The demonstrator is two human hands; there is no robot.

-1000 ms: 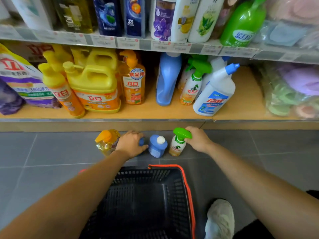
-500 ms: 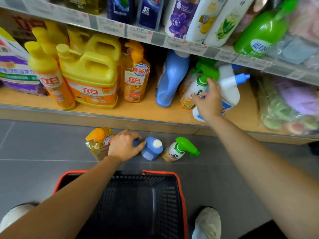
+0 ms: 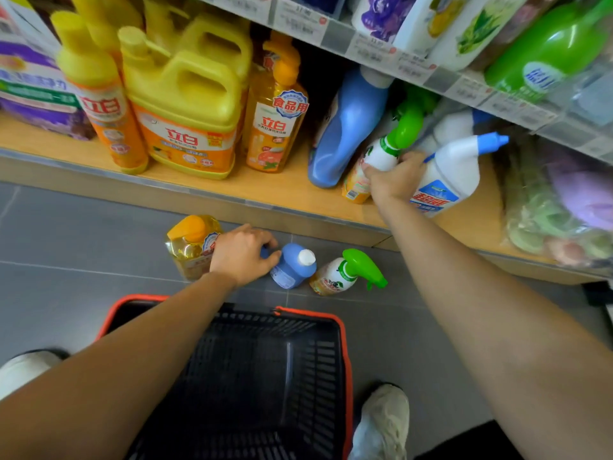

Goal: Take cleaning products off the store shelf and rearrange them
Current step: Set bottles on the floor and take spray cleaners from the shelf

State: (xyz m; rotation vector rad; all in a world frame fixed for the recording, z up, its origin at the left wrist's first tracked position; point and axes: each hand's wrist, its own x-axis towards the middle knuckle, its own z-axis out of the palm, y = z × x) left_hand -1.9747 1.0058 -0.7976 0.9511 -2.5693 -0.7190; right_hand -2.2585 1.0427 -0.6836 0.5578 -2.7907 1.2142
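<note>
My right hand [image 3: 394,180] grips a green-trigger spray bottle [image 3: 381,154] standing on the bottom wooden shelf [image 3: 265,190], between a tall blue bottle [image 3: 345,134] and a white bottle with a blue nozzle [image 3: 454,171]. On the grey floor below, my left hand [image 3: 242,254] holds the handle of a small blue bottle with a white cap [image 3: 293,265]. An orange-capped yellow bottle [image 3: 189,240] stands left of that hand. A second green-trigger spray bottle [image 3: 345,273] stands on the floor to the right.
A black shopping basket with an orange rim [image 3: 346,343] sits on the floor in front of my feet. Yellow and orange detergent jugs [image 3: 185,104] fill the shelf's left. Bagged sponges [image 3: 564,207] lie at the right. The upper shelf [image 3: 371,48] overhangs the bottles.
My right hand left the spray bottle on the floor, rose to the shelf and closed round the green-trigger bottle there. My left hand stayed on the small blue bottle.
</note>
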